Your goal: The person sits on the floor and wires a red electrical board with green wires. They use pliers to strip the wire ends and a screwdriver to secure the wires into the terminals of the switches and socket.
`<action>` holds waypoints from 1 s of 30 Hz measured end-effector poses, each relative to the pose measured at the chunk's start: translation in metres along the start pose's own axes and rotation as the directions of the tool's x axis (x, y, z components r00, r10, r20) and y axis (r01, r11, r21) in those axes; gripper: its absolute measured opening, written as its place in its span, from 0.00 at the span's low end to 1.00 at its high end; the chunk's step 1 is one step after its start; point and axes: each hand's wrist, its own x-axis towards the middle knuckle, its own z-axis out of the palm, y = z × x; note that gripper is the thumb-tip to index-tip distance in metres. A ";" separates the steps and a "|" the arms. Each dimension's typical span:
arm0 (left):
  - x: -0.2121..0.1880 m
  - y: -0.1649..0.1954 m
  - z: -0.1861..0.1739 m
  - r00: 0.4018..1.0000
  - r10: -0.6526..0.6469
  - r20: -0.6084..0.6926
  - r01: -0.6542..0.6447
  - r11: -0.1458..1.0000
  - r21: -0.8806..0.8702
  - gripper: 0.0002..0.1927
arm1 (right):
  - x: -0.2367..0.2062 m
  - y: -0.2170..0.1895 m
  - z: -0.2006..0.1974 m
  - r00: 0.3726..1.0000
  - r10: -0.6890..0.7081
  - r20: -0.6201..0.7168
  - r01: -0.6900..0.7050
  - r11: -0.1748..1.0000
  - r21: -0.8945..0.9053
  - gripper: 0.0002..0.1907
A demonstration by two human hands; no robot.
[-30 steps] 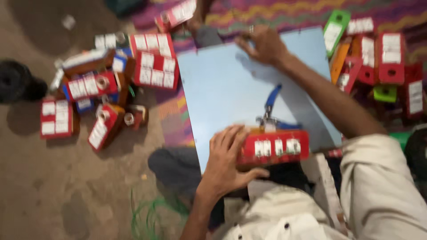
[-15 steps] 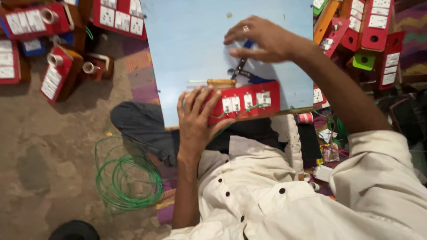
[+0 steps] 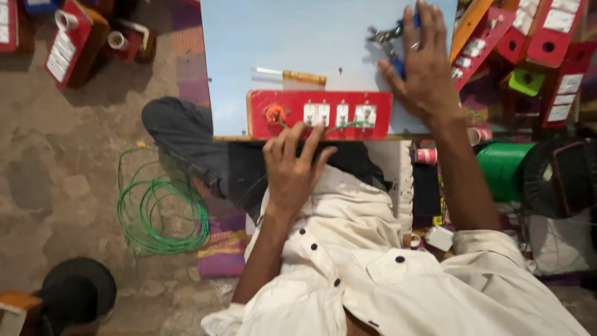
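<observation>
Red switch board (image 3: 320, 114) at the near edge of the pale blue bench (image 3: 280, 37), left hand (image 3: 292, 167) at its lower rim.

Left grip: fingers spread apart, fingertips touching the board's bottom edge by the green wire (image 3: 345, 126), clamped on nothing. Right hand (image 3: 423, 65) lies up and to the right of the board, closed around blue-handled pliers (image 3: 392, 40) on the bench. A wooden-handled screwdriver (image 3: 295, 76) lies just beyond the board, untouched. A coil of green wire (image 3: 158, 205) sits on the floor, well to the left.
</observation>
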 end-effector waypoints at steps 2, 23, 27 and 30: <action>-0.006 -0.001 0.004 1.000 -0.009 -0.016 0.009 1.000 -0.030 0.19 | -0.009 -0.008 -0.006 0.980 0.168 -0.105 -0.097 0.870 0.483 0.36; 0.045 -0.056 -0.094 0.990 -0.136 0.027 0.139 0.975 -0.176 0.14 | -0.070 -0.100 0.031 0.883 0.249 -0.399 -0.034 0.880 0.473 0.17; 0.057 -0.074 -0.076 0.994 -0.092 0.056 0.103 0.966 -0.235 0.13 | -0.071 -0.096 0.037 0.892 0.224 -0.393 -0.036 0.902 0.431 0.16; 0.055 -0.076 -0.070 0.995 -0.089 0.044 0.097 0.969 -0.229 0.12 | -0.075 -0.089 0.040 0.899 0.238 -0.367 -0.051 0.890 0.452 0.14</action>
